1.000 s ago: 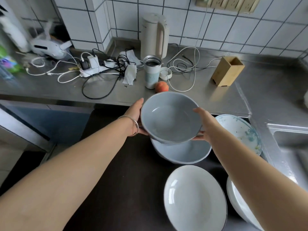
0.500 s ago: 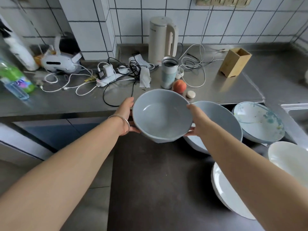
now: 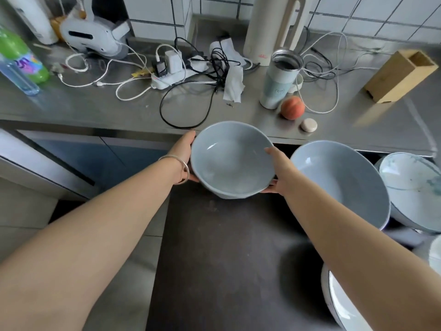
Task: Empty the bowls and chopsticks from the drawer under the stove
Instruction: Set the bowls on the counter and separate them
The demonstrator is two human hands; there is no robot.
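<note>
held bowl: grey-blue bowl (image 3: 232, 161), in the air over the open drawer (image 3: 222, 259), just below the counter (image 3: 95, 108) edge; frame centre, a bit toward 12.
orientation: mouth up, tipped slightly toward the camera; round, so no real long axis. Widest span runs 9-to-3 betw. the hands.
left hand: left hand (image 3: 183, 155) at the bowl's 9 o'clock, thumb on the rim, fingers under the wall; grasping it. Bangle on wrist.
right hand: right hand (image 3: 278, 170) at the bowl's 3–4 o'clock, thumb over the rim, fingers hidden beneath; also holding the bowl.
step: prob. mid-transfer, bowl lifted out, not yet set down.
next move: needs a bare patch of counter at 11–12; cables (image 3: 191, 75) and tissue (image 3: 233, 84) crowd it, peach (image 3: 292, 107) at 1. Keep level, lower gently.
still in drawer: second grey bowl (image 3: 341, 185) at 3, touching right forearm's far side; speckled bowl (image 3: 410, 187) beyond; white bowl (image 3: 343, 304) at 5. Chopsticks: none visible.
</note>
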